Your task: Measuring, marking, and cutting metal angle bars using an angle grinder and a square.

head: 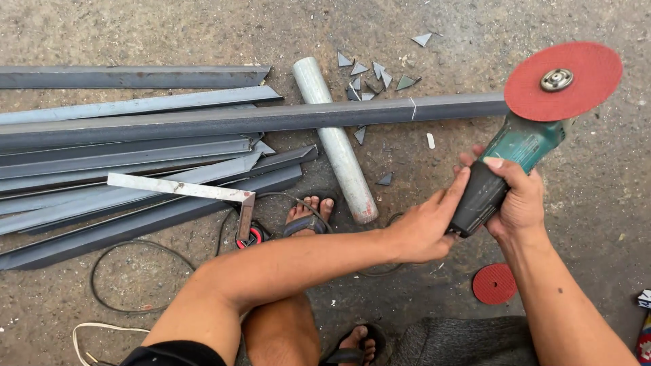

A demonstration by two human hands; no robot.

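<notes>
a concrete floor carries everything here. across its left half lies a spread of long grey steel angle bars, the longest reaching right to just under the grinder's disc. a pale round pipe lies beneath that long bar, slanting toward a sandalled foot. a steel try square rests on the bars, its short leg pointing down at a red-and-black tape measure. held above the floor at the right is a teal-and-black angle grinder, its red disc face-up and tilted. the right hand is wrapped around the grinder's body; the left hand presses against the black rear end, fingers extended along it. a spare red disc lies on the floor below. small triangular metal offcuts scatter beside the pipe.
</notes>
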